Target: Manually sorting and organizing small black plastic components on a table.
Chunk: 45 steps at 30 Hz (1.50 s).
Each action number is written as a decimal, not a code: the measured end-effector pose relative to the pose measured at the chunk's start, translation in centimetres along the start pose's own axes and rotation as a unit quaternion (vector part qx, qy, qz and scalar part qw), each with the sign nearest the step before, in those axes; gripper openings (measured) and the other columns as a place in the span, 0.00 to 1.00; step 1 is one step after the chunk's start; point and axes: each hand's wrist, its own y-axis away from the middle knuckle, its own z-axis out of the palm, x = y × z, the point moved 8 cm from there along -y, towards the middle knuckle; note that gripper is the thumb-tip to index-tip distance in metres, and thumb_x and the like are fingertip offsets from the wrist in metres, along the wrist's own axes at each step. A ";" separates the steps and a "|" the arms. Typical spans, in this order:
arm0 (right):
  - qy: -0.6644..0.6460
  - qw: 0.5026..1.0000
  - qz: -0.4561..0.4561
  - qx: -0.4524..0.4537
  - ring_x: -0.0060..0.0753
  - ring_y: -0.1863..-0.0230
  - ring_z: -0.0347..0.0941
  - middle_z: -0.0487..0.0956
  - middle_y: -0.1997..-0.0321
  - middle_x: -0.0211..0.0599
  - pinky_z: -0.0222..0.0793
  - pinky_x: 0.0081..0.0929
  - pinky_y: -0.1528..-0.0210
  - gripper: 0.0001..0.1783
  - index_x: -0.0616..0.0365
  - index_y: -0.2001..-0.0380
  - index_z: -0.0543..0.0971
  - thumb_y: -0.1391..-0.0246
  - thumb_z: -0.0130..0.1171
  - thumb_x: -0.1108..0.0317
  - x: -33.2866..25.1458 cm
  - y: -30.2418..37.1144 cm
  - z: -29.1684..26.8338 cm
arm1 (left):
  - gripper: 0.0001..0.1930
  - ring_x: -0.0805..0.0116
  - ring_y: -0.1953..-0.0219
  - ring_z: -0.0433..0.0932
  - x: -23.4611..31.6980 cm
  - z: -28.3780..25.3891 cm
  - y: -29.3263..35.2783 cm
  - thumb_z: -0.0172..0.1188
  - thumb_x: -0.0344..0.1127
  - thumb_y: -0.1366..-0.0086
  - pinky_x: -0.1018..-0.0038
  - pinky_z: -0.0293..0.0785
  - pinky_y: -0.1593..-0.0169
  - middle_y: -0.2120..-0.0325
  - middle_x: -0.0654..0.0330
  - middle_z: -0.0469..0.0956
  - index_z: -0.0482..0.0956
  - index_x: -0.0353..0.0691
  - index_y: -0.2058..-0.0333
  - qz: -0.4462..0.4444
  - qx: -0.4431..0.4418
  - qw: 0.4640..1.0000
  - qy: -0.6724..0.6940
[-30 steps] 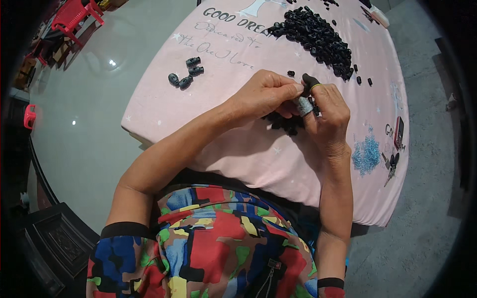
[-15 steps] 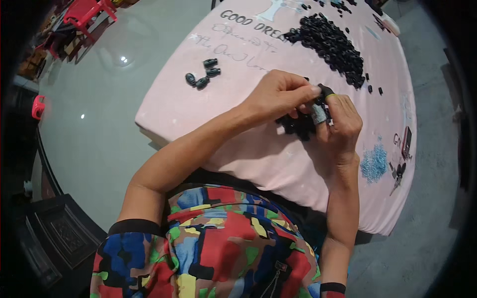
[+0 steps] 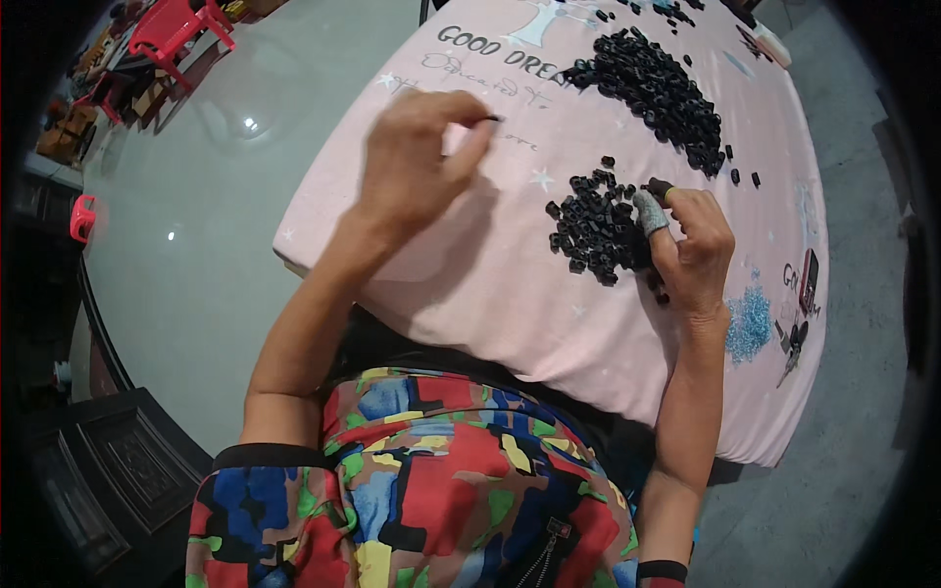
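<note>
Small, black and glossy, the pieces in the near pile look short and blocky, heaped on the pink cloth just left of your right hand. Your left hand, above the cloth to the left of the pile, pinches a dark piece between thumb and forefinger. Motion blurs that hand, and only the piece's tip shows. Your right hand, at the pile's right edge, wears a grey cover on the thumb and a black cover on the forefinger; the digits bend close together, but you cannot tell whether they grip anything. That hand hides part of the pile, while your left hides some of the cloth's lettering. More black pieces run off the top edge. Counted: two hands, two covers, one near pile, one larger far pile, three loose pieces to that pile's right, one patch of blue beads beside your right wrist. Within both piles, pieces overlap too closely to count.
</note>
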 end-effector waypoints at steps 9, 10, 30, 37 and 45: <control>-0.056 0.996 0.024 -0.067 0.44 0.65 0.76 0.80 0.70 0.39 0.72 0.37 0.63 0.05 0.60 0.71 0.80 0.52 0.64 0.72 -0.6 -0.1 1.3 | 0.10 0.56 0.57 0.79 -4.9 -1.4 2.3 0.62 0.33 0.37 0.65 0.74 0.51 0.61 0.52 0.83 0.83 0.37 0.59 -0.132 -0.083 0.986 -0.060; -0.063 0.996 0.027 -0.063 0.44 0.65 0.76 0.80 0.69 0.39 0.72 0.36 0.62 0.05 0.60 0.70 0.81 0.53 0.63 0.73 -0.2 -0.1 1.2 | 0.10 0.56 0.57 0.79 -5.1 -1.2 2.3 0.62 0.33 0.37 0.65 0.74 0.51 0.61 0.52 0.83 0.83 0.37 0.59 -0.132 -0.084 0.986 -0.058; -0.031 0.980 0.189 -0.058 0.47 0.67 0.78 0.80 0.70 0.46 0.73 0.38 0.63 0.10 0.60 0.67 0.83 0.53 0.59 0.69 6.3 1.1 -0.9 | 0.29 0.38 0.31 0.57 7.1 14.0 1.6 0.45 0.48 0.26 0.52 0.53 0.31 0.34 0.41 0.62 0.61 0.36 0.34 0.188 -0.275 0.942 -0.047; -0.026 0.987 0.154 -0.032 0.49 0.72 0.77 0.80 0.71 0.47 0.71 0.40 0.67 0.10 0.61 0.71 0.81 0.50 0.59 0.65 6.9 1.2 -1.0 | 0.27 0.43 0.31 0.57 8.4 16.3 0.4 0.47 0.48 0.26 0.53 0.52 0.30 0.35 0.44 0.64 0.66 0.36 0.37 0.210 -0.330 0.920 0.005; -0.001 0.972 0.234 -0.013 0.42 0.79 0.74 0.77 0.79 0.46 0.68 0.35 0.71 0.08 0.60 0.71 0.81 0.49 0.60 0.67 8.6 1.2 -2.6 | 0.15 0.46 0.54 0.79 9.2 14.5 -1.6 0.60 0.34 0.35 0.61 0.77 0.51 0.55 0.46 0.81 0.81 0.34 0.52 0.192 -0.256 0.941 0.114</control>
